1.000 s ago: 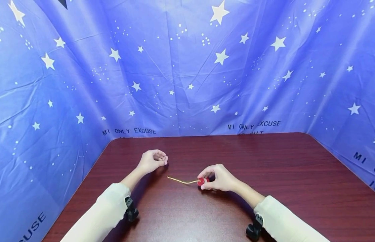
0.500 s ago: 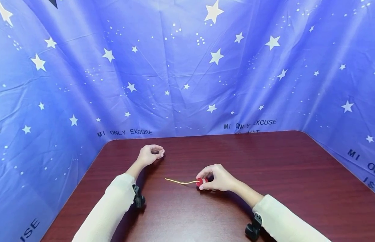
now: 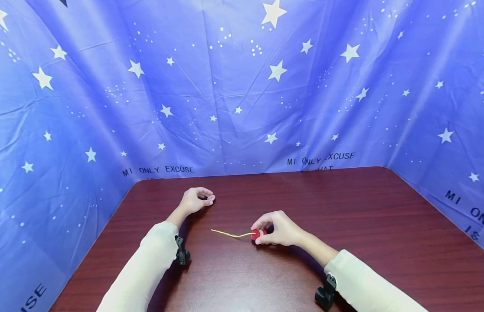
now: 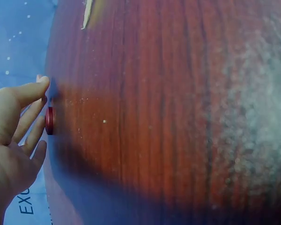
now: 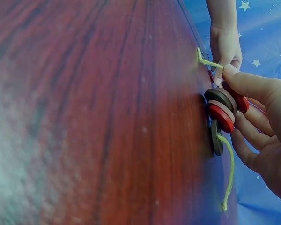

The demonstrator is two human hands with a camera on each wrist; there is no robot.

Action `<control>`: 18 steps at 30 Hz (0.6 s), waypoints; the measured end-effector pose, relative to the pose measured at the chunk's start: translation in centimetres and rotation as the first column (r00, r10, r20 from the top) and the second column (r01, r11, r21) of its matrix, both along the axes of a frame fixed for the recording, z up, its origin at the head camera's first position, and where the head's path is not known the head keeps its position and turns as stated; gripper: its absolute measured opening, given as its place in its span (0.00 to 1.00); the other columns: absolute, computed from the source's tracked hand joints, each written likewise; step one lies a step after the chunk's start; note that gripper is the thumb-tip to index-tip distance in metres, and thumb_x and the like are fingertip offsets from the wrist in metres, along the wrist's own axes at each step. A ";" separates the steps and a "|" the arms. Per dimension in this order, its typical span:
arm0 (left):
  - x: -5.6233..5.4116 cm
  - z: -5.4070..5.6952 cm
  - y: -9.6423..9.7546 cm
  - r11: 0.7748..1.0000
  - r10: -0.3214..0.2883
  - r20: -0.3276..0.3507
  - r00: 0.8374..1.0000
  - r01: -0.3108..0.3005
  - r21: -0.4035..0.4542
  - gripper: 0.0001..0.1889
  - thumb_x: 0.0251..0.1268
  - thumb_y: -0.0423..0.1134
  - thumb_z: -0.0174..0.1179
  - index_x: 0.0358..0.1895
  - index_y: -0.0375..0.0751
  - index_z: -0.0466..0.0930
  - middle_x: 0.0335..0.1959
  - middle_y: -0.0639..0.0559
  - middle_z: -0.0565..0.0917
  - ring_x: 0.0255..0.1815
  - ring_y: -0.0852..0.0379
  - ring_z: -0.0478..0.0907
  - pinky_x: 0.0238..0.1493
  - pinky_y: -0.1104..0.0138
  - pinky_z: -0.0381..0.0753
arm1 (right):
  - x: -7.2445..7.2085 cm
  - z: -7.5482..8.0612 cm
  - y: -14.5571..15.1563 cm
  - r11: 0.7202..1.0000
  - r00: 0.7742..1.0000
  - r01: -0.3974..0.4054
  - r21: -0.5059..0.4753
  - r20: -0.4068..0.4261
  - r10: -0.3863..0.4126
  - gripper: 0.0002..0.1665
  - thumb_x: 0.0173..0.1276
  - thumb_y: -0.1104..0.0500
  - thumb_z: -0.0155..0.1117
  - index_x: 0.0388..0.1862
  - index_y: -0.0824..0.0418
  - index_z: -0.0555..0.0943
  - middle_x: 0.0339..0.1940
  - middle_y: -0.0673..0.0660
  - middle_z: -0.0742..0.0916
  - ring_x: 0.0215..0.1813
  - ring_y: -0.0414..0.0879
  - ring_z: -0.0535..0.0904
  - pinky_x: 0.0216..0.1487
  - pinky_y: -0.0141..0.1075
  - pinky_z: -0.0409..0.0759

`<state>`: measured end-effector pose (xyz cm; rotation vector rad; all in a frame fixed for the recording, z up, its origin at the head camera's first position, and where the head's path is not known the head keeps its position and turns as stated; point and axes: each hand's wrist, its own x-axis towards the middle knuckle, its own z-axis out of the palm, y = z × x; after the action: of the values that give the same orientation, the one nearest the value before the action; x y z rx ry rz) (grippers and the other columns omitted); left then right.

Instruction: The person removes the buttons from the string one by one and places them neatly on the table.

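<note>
My right hand (image 3: 284, 229) pinches a cluster of flat round beads on a yellow cord (image 3: 230, 235). In the right wrist view, the thumb and fingers hold a red bead (image 5: 242, 102), with dark, pinkish and red beads (image 5: 220, 118) bunched beside it. One dark bead (image 5: 217, 142) stands at the lower end, and the cord's tail hangs below it. Far left, my left hand (image 3: 193, 201) is low over the table with loosely bent fingers. In the left wrist view, a single red bead (image 4: 49, 121) lies right at its fingertips; the head view hides this bead.
Under both hands is a dark red wooden table (image 3: 343, 199). A blue curtain (image 3: 242, 82) printed with stars surrounds its back and sides. Black cameras (image 3: 325, 294) sit at both cuffs. The cord's free end points left, between the hands.
My left hand has moved slightly farther back on the table, its fingertips drawing closer together. My right hand and the strung beads stay in place. The head view has shifted slightly.
</note>
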<state>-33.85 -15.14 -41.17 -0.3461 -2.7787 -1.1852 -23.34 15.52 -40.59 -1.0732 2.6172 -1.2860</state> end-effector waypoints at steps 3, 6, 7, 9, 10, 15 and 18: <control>0.0 -0.2 0.1 0.999 -0.002 -0.028 1.000 0.001 -0.035 0.12 0.53 0.37 0.70 0.41 0.37 0.85 0.37 0.44 0.88 0.42 0.49 0.83 0.48 0.61 0.80 | 0.0 0.0 0.1 1.000 1.000 0.000 0.003 -0.009 0.000 0.17 0.49 0.58 0.78 0.39 0.58 0.86 0.26 0.50 0.88 0.26 0.31 0.77 0.27 0.29 0.80; -0.1 -0.3 0.0 0.999 -0.005 -0.040 0.999 0.003 -0.052 0.12 0.53 0.37 0.70 0.41 0.38 0.85 0.35 0.44 0.88 0.41 0.50 0.83 0.47 0.63 0.78 | 0.0 -0.1 0.1 1.000 1.000 0.001 -0.001 -0.009 -0.001 0.17 0.50 0.58 0.78 0.39 0.58 0.86 0.26 0.50 0.88 0.26 0.31 0.77 0.26 0.30 0.80; -0.2 -0.4 0.0 0.999 -0.004 -0.040 0.999 0.002 -0.054 0.12 0.52 0.37 0.70 0.41 0.38 0.86 0.35 0.44 0.88 0.41 0.50 0.82 0.47 0.63 0.78 | 0.0 -0.1 0.1 1.000 1.000 0.000 -0.002 -0.007 0.000 0.16 0.50 0.58 0.78 0.39 0.58 0.86 0.26 0.50 0.88 0.26 0.31 0.77 0.25 0.30 0.80; -0.1 -0.4 0.0 0.999 -0.007 -0.040 0.999 0.005 -0.051 0.12 0.52 0.36 0.71 0.41 0.38 0.86 0.35 0.43 0.88 0.41 0.50 0.82 0.47 0.63 0.78 | 0.0 -0.2 0.0 1.000 1.000 0.000 -0.001 -0.010 0.000 0.16 0.50 0.58 0.78 0.39 0.58 0.86 0.26 0.50 0.88 0.26 0.31 0.77 0.25 0.30 0.80; -0.1 -0.4 0.0 0.999 -0.012 -0.042 0.999 0.009 -0.053 0.13 0.52 0.35 0.71 0.42 0.38 0.86 0.36 0.43 0.88 0.41 0.50 0.82 0.48 0.62 0.78 | 0.0 -0.2 0.0 1.000 1.000 -0.001 0.000 -0.011 0.001 0.16 0.50 0.58 0.78 0.39 0.58 0.86 0.26 0.50 0.87 0.26 0.31 0.77 0.25 0.30 0.80; -0.1 -0.5 0.0 0.998 -0.046 -0.058 0.997 0.043 -0.049 0.14 0.51 0.35 0.71 0.43 0.38 0.86 0.39 0.43 0.89 0.42 0.48 0.82 0.50 0.57 0.79 | -0.1 -0.2 0.0 1.000 1.000 0.004 0.004 -0.004 -0.004 0.16 0.50 0.58 0.78 0.39 0.58 0.86 0.26 0.50 0.88 0.25 0.32 0.77 0.24 0.30 0.80; -0.2 -0.6 -0.1 0.997 -0.053 -0.064 0.997 0.050 -0.054 0.14 0.51 0.35 0.71 0.42 0.38 0.86 0.39 0.44 0.89 0.42 0.48 0.82 0.49 0.58 0.79 | -0.1 -0.2 -0.1 1.000 1.000 0.005 0.002 0.006 -0.005 0.17 0.50 0.58 0.78 0.40 0.58 0.86 0.26 0.51 0.88 0.25 0.32 0.77 0.23 0.30 0.80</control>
<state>-34.05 -15.23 -41.73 -0.4555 -2.7637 -1.0929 -23.46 15.45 -40.81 -1.0615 2.6183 -1.2853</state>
